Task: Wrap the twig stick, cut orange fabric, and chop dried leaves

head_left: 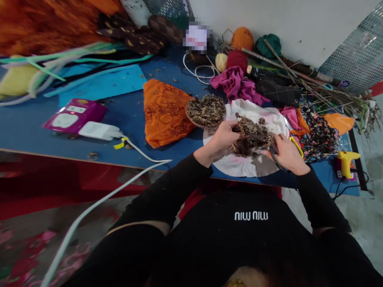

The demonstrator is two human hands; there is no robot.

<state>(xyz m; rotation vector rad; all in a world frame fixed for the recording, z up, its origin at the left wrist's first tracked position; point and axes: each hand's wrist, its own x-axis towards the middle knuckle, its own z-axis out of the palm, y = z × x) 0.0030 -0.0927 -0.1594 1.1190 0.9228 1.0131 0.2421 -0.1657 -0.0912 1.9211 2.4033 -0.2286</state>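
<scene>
Brown dried plant matter [247, 126] is pinched in my left hand [225, 137], over a round white cloth [218, 161] with pink patches. My right hand [287, 153] is closed on the dark handles of scissors [277, 159], whose blades reach into the plant pieces. More dried bits lie on the cloth under my hands. Just left of the cloth, a round bowl [206, 111] is heaped with similar dried matter. It touches an orange patterned cloth [166, 113].
A purple box [74, 117] with a white plug [100, 130] and cable sits left on the blue table [128, 153]. Colourful fabrics [318, 135] and a yellow glue gun [347, 162] lie right. Twigs [338, 97], magenta cloth [239, 85] and an orange ball [242, 38] are behind.
</scene>
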